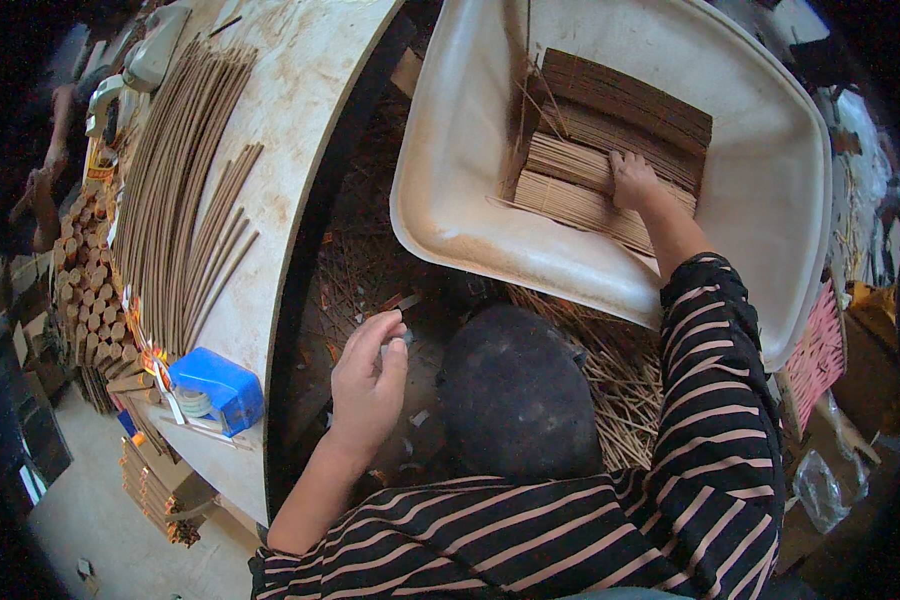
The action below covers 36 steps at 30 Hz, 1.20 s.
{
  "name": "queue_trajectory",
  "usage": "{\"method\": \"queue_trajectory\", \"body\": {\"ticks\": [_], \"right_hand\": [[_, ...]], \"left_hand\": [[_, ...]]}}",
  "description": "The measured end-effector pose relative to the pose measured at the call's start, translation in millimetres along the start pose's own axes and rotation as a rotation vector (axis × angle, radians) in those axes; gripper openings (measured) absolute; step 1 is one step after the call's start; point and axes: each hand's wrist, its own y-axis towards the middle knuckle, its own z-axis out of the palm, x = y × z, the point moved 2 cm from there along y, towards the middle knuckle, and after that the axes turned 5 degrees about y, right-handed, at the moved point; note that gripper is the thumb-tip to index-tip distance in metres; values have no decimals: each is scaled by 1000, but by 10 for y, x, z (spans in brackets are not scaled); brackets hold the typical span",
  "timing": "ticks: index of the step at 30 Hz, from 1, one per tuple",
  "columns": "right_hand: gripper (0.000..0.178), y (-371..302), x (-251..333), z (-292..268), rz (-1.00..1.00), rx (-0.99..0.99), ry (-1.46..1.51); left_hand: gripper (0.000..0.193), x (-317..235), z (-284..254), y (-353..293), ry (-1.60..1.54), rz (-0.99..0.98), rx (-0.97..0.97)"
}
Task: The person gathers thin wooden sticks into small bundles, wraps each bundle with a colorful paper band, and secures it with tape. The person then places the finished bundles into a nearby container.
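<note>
My right hand [634, 181] reaches into a large white plastic tub [475, 235], its fingers bent down around some of the thin sticks there. These sticks [580, 198], which look like incense sticks, lie in layered rows, pale tan nearer me and dark brown [625, 90] farther off. The fingertips are partly hidden among them. My left hand [368, 375] hovers between the table and my knee, loosely curved, with the thumb apart from the index finger. Something pale shows by its fingertips, too small to name. No stick is visible in that hand.
On the white table [315, 100] at left lie long brown sticks [175, 200] and a blue tape dispenser [215, 388]. Bundled sticks [90, 290] are stacked beyond its edge. Loose sticks [625, 400] cover the floor under the tub. A pink perforated sheet [815, 355] is at right.
</note>
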Motion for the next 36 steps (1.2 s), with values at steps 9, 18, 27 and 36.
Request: {"method": "queue_trajectory", "body": {"ticks": [9, 18, 27, 36], "right_hand": [[50, -1, 85, -19, 15, -36, -3], [47, 68, 85, 12, 0, 5, 45], [37, -45, 82, -128, 1, 71, 63], [28, -48, 103, -287, -48, -39, 81]], "left_hand": [[24, 30, 37, 8, -23, -91, 25], [23, 61, 52, 26, -73, -151, 41], [23, 140, 33, -29, -55, -107, 35], [24, 205, 48, -37, -58, -135, 46]]}}
